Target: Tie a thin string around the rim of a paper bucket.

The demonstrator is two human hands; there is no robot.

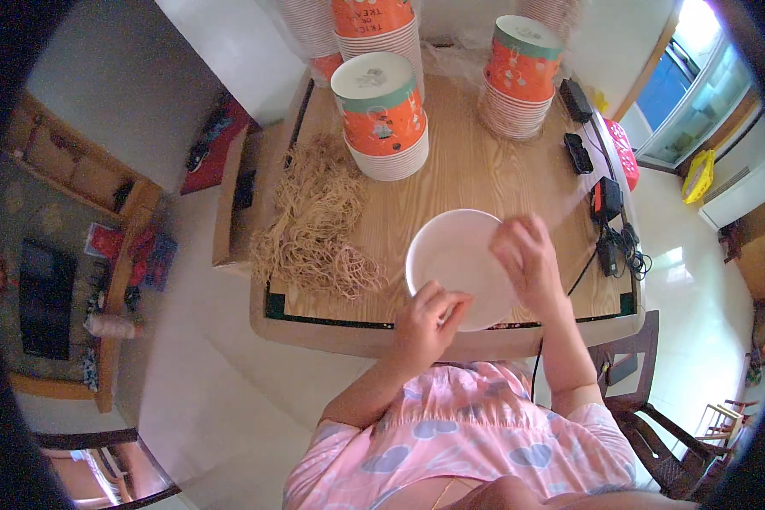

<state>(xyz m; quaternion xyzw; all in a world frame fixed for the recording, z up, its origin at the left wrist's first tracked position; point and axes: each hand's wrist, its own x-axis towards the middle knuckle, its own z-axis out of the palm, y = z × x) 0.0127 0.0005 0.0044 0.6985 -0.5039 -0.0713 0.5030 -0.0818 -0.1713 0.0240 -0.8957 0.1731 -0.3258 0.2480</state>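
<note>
Evidently the white tub (456, 255) stands upright at the counter's (459, 174) near edge, between the hands. The left hand (432, 319) overlaps its near-left rim and the right hand (525, 262) its right side, both with fingers curled narrow; whether either grips the rim or something thin, I cannot tell. A sideways knock or downward push there could tip the tub off the near edge. To the left, the tangled tan strands (314, 221) could snag if pulled.
</note>
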